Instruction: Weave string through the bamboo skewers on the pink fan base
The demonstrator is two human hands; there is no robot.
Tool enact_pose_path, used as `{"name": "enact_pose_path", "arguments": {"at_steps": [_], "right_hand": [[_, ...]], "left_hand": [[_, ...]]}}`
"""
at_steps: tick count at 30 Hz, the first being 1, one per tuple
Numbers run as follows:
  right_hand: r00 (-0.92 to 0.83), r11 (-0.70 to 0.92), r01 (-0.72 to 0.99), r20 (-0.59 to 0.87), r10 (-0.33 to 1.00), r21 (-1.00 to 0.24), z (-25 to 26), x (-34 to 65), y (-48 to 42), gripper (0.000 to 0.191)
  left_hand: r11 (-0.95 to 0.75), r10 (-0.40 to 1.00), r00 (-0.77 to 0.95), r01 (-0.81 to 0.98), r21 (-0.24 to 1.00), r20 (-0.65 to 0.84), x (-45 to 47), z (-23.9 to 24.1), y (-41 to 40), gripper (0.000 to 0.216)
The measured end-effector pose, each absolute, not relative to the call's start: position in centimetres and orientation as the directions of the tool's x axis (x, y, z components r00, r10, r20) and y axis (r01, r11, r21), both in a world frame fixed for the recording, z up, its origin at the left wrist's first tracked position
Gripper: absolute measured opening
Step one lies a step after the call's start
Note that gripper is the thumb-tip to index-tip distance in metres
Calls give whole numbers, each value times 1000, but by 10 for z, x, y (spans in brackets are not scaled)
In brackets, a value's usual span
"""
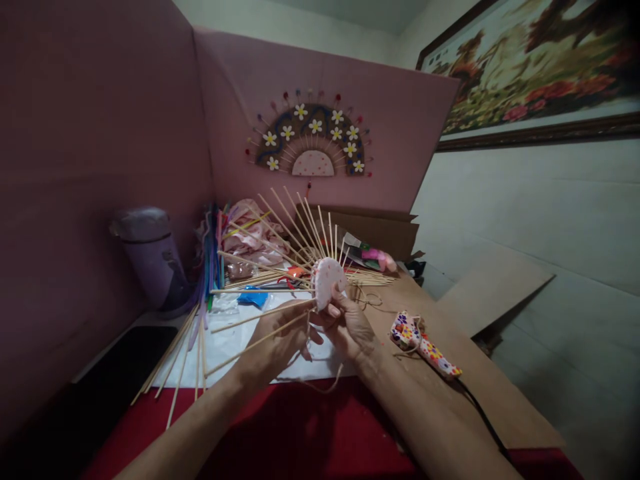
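Note:
My right hand (345, 323) grips a pale pink, red-dotted half-round disc (326, 283), its thumb on the front face. Thin wooden sticks (260, 291) fan out from the disc's edge to the left and upward. My left hand (285, 337) is just below and left of the disc, behind the lowest sticks. Its fingers are curled around a thin cord (327, 389), though the exact grip is partly hidden. The cord hangs in a loop below both hands.
A flower-patterned glue gun (423, 347) with a black cable lies on cardboard (480, 393) at right. Loose sticks (175, 360), pipe cleaners (207, 260) and a blue packet (253, 297) lie at left. A purple tumbler (153, 260) stands behind. A decorated fan (313, 140) hangs on the pink panel.

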State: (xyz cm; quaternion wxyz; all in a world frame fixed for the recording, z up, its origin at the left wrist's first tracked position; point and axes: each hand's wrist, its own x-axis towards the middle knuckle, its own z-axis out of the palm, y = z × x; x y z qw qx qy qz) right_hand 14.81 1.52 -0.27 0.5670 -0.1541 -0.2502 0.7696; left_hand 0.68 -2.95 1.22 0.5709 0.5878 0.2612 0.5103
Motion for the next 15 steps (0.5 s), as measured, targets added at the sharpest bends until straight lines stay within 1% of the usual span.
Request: {"name": "enact_pose_path", "arguments": {"at_steps": [3, 4, 6, 9, 11, 13, 15], "right_hand": [[-328, -239, -774, 49, 943, -586, -2, 150, 16, 27], [-321, -230, -776, 54, 945, -587, -2, 151, 16, 26], [-290, -203, -792, 63, 955, -576, -1, 151, 17, 26], [-247, -170, -806, 60, 967, -566, 0, 150, 17, 24], [-243, -159, -805, 72, 967, -572, 0, 148, 15, 25], [-250, -153, -804, 94, 964, -574, 1, 147, 14, 26], [-244, -142, -810, 106, 964, -569, 0, 145, 13, 26]], "left_hand": [[-200, 832, 426, -365, 909, 354, 5, 10, -28, 51], [-204, 824, 438, -363, 909, 359, 5, 11, -29, 50], [-235, 833, 433, -286, 929, 344, 6, 13, -30, 47], [-297, 892, 333, -81, 951, 307, 9, 13, -32, 42], [-342, 919, 219, 23, 940, 329, 12, 11, -33, 39], [-379, 922, 122, 82, 922, 368, 16, 8, -34, 37], [-396, 918, 59, 103, 913, 391, 20, 6, -36, 35]]}}
